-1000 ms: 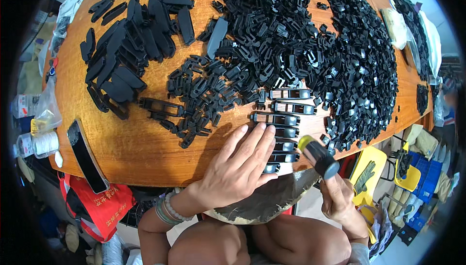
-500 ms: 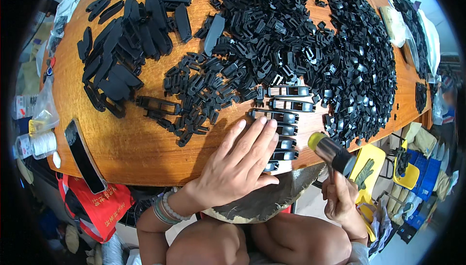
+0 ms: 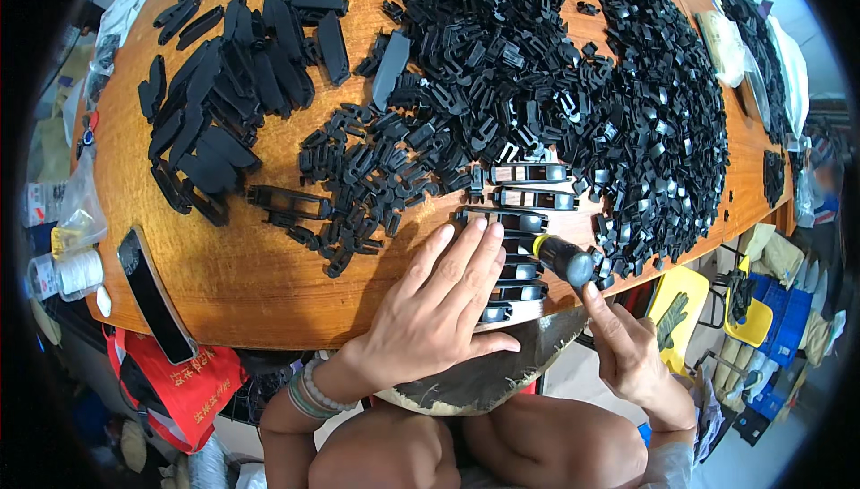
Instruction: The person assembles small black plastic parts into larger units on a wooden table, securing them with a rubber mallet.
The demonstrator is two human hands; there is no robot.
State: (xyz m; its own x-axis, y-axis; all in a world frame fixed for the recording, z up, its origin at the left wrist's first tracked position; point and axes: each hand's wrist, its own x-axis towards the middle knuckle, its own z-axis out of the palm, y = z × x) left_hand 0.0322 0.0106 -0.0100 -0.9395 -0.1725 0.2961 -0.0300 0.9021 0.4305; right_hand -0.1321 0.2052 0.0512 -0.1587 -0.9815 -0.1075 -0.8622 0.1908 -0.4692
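Observation:
A column of black plastic frame parts [image 3: 537,199] lies side by side near the table's front edge. My left hand [image 3: 434,301] rests flat on the left ends of several of them, fingers stretched out. In my right hand [image 3: 629,346] is a mallet [image 3: 566,261] with a black head and a yellow face. Its yellow face is down at the right part of the column, by my left fingertips; whether it touches cannot be told. The mallet's handle is mostly hidden behind its head and my fingers. My right index finger points along toward the head.
Small black clips [image 3: 367,167] are heaped left of the column, with larger piles of black pieces [image 3: 663,113] behind and right. Long black covers [image 3: 215,86] lie at the left. A phone [image 3: 157,292] sits at the front-left edge. A dark cloth [image 3: 502,364] hangs over my lap.
My right hand has swung the mallet left and forward, from beside the column to over its parts. My left hand stays flat in nearly the same place.

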